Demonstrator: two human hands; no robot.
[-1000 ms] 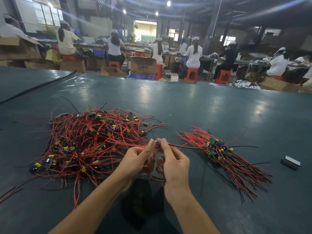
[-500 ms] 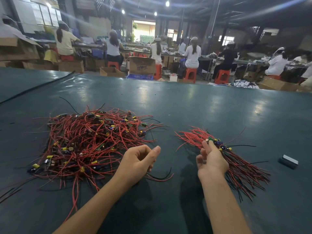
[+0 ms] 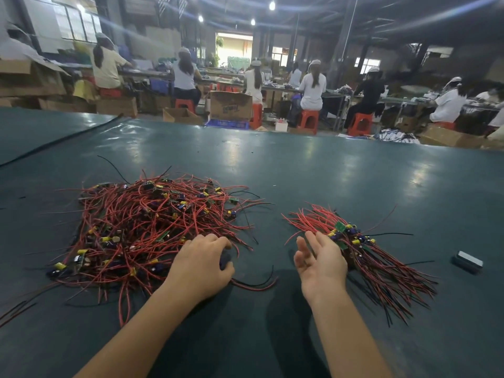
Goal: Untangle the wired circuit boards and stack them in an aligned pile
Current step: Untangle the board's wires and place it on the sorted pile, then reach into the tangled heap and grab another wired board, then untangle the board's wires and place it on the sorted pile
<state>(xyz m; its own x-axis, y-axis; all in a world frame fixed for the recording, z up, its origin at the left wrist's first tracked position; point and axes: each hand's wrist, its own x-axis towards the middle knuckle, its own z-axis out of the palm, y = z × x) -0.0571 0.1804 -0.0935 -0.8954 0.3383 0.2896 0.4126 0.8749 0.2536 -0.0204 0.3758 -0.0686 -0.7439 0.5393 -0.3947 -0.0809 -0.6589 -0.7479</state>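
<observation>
A big tangled heap of red-wired circuit boards (image 3: 141, 230) lies on the dark green table (image 3: 313, 173), left of centre. A smaller aligned pile of boards (image 3: 351, 238), its wires fanned toward me, lies to the right. My left hand (image 3: 203, 263) sits at the heap's near right edge, fingers curled round a small dark board (image 3: 225, 261). A red and black wire pair (image 3: 256, 283) trails out from under that hand. My right hand (image 3: 319, 257) hovers just left of the aligned pile, palm turned left, fingers straight and holding nothing.
A small dark block with a light top (image 3: 467, 261) lies on the table at the far right. A black cable (image 3: 54, 144) runs along the table's far left. Beyond the far edge, several people sit on red stools at benches among cardboard boxes (image 3: 230, 105).
Both hands first pinched one board between the piles. My right hand carried it onto the aligned pile, then drew back empty. My left hand reached into the heap's edge and closed on a board.
</observation>
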